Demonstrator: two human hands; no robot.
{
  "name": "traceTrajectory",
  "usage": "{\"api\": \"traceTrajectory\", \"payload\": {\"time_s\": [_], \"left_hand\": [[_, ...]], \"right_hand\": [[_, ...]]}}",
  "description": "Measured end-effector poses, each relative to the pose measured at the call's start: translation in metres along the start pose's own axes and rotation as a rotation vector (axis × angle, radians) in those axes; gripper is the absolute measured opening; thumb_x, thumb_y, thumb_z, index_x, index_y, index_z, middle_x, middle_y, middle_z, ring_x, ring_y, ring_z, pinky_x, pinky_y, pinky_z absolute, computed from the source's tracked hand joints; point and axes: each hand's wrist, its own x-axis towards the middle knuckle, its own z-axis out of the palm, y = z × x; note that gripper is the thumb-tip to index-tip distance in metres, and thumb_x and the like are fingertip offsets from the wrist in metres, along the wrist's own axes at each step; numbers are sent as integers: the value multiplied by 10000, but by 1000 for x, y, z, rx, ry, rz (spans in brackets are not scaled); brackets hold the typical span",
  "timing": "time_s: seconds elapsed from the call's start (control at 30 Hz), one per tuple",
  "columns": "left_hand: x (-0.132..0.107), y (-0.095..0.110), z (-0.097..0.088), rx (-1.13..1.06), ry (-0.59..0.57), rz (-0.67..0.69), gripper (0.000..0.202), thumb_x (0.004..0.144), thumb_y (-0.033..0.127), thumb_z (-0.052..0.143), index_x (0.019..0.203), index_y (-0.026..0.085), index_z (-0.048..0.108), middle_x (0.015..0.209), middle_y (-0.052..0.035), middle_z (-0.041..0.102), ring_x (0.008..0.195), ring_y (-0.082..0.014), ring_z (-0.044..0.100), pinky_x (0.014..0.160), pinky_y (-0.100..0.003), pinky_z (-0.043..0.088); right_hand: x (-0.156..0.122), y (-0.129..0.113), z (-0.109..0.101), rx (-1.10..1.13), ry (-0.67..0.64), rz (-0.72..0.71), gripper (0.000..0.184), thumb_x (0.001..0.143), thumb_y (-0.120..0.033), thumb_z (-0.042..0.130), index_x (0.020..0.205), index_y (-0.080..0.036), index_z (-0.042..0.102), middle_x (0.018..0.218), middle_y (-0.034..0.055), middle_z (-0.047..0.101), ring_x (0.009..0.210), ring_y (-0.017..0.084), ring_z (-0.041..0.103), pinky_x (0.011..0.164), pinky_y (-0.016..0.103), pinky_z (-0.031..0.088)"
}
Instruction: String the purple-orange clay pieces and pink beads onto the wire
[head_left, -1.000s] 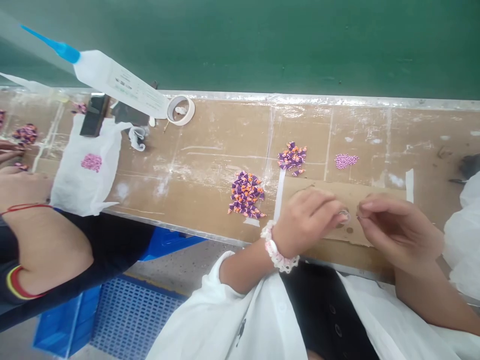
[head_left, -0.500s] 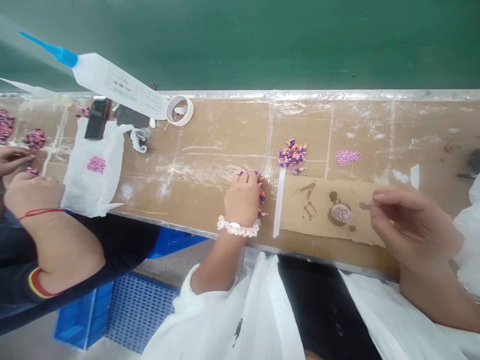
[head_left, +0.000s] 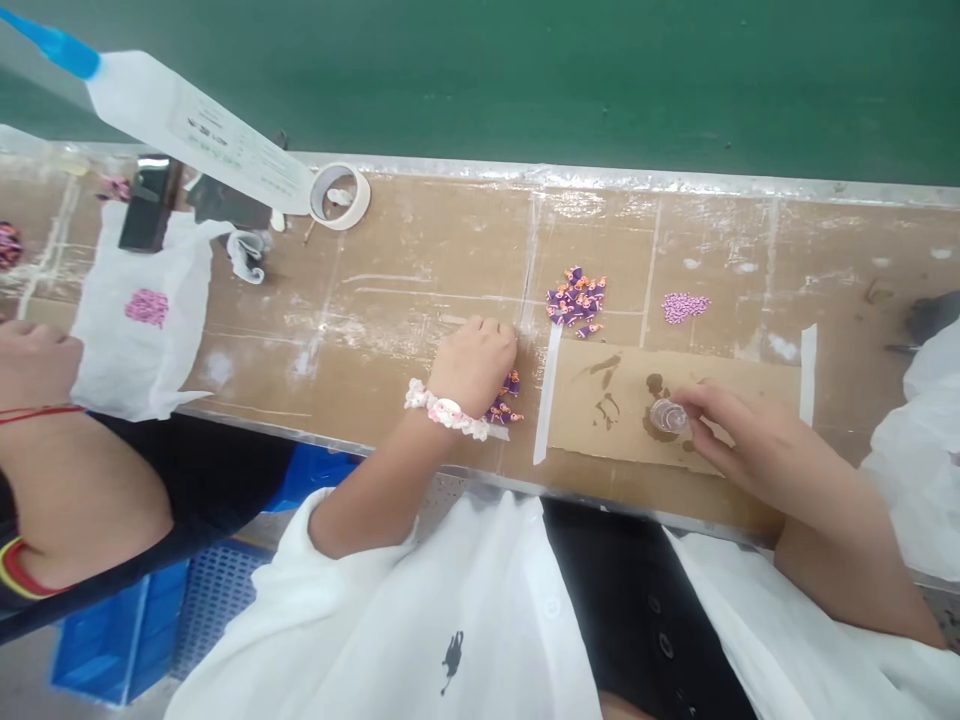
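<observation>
My left hand, with a white and pink scrunchie at the wrist, rests palm down on the bench, fingers curled under. Beside and partly beneath it lie small purple and orange figures; what the fingertips hold is hidden. At the small clear cup, thumb and forefinger of my right hand are pinched together at the rim. Anything between them is too small to make out. The cup stands on a stained cardboard sheet. Behind the sheet are a heap of purple figures and a patch of tiny pink pieces.
To the left are a large white bottle with blue nozzle, a tape roll, a phone and a white bag bearing pink pieces. A co-worker's arm is at far left. White plastic lies at right.
My right hand has moved left and down to the cup. My left hand has turned slightly, uncovering different figures. The whole view has shifted a little.
</observation>
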Motion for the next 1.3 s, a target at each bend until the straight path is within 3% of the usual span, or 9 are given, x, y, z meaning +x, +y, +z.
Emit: {"api": "traceTrajectory", "payload": {"time_s": [0.1, 0.23, 0.33, 0.4, 0.53, 0.7, 0.9, 1.13, 1.3], "left_hand": [[0, -5, -1, -281, 135, -41, 121, 866, 152, 477, 797, 164, 577, 830, -105, 622, 838, -245, 579, 715, -340, 434], [-11, 8, -3, -1013, 217, 43, 118, 860, 290, 549, 808, 186, 534, 691, 8, 528, 639, -127, 491, 628, -266, 407], [-18, 31, -2, -1590, 70, 76, 266, 828, 420, 628, 813, 188, 498, 654, 47, 443, 561, -79, 394, 540, -225, 347], [-19, 47, 0, -1920, -51, 10, 330, 792, 452, 678, 810, 187, 482, 650, 61, 392, 550, -60, 350, 506, -199, 302], [-17, 71, 3, -2314, -244, -143, 373, 710, 361, 773, 747, 165, 459, 691, 53, 396, 568, -36, 357, 479, -169, 250], [-20, 92, 1, -2426, -486, -126, 337, 729, 323, 761, 738, 142, 476, 688, 43, 450, 547, -16, 377, 484, -158, 255], [-26, 110, -2, -2422, -674, 16, 334, 746, 367, 741, 778, 164, 478, 599, 70, 394, 499, -31, 355, 475, -180, 209], [-29, 114, 1, -2463, -714, 83, 338, 744, 364, 758, 827, 167, 496, 640, 64, 428, 495, -26, 333, 465, -186, 208], [-31, 115, 3, -2432, -654, 176, 338, 786, 409, 721, 839, 178, 482, 607, 78, 386, 503, -33, 327, 482, -187, 230]], "right_hand": [[1, 2, 4, -13, -28, 10, 212, 907, -155, 475, 1097, -230, 532, 906, 38, 670, 711, 157, 629, 570, 257, 439], [0, 2, 5, -39, -51, -12, 236, 890, -132, 470, 1095, -229, 535, 821, 22, 628, 656, 152, 596, 550, 254, 412], [0, 3, 6, -92, -70, -23, 244, 891, -125, 457, 1107, -215, 530, 805, 22, 611, 633, 148, 580, 547, 258, 413], [0, 3, 7, -110, -75, -38, 241, 893, -123, 447, 1103, -208, 530, 814, 29, 619, 636, 152, 584, 543, 262, 416], [2, 0, 2, -63, -11, -15, 215, 898, -126, 476, 1079, -225, 541, 840, 28, 640, 658, 147, 594, 566, 264, 437], [6, -11, -3, 216, 235, 42, 200, 862, -92, 558, 978, -255, 560, 806, 7, 636, 610, 116, 559, 531, 255, 431], [8, -24, 16, 425, 521, 123, 256, 799, -57, 601, 934, -272, 565, 798, 20, 628, 675, 154, 585, 547, 300, 470], [9, -28, 17, 451, 531, 101, 263, 763, -17, 585, 852, -260, 536, 764, 13, 609, 651, 142, 565, 517, 280, 451], [11, -30, 15, 485, 473, 75, 277, 750, 13, 579, 790, -244, 483, 763, 2, 583, 644, 123, 563, 511, 253, 447]]}}
